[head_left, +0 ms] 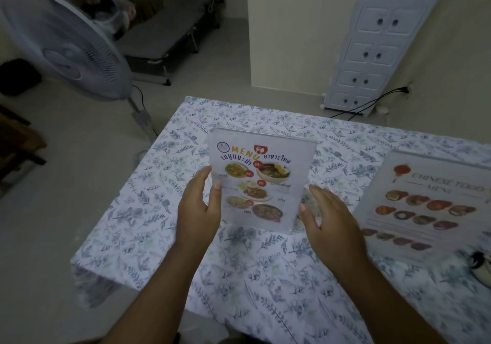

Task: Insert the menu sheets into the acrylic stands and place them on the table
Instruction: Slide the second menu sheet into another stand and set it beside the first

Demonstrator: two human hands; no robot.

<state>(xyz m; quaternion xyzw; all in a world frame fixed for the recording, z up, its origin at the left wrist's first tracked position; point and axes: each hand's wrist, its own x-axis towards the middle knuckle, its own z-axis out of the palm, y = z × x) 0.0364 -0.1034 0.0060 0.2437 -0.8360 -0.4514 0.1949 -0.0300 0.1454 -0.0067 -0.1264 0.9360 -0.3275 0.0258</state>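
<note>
A clear acrylic stand (pixel 259 181) holding a Thai food menu sheet stands upright on the flower-patterned table (pixel 164 210), near its middle. My left hand (pixel 199 208) grips the stand's left edge, thumb on the front and fingers behind. My right hand (pixel 326 221) hovers just off the stand's lower right edge with fingers spread, holding nothing. A second acrylic stand (pixel 425 202) with a Chinese food menu stands at the right of the table.
A white pedestal fan (pixel 63 45) stands off the table's left far corner. A grey folding cot (pixel 164 35) and a white cabinet (pixel 377 37) are behind. A small dark and white object (pixel 481 266) lies at the table's right edge.
</note>
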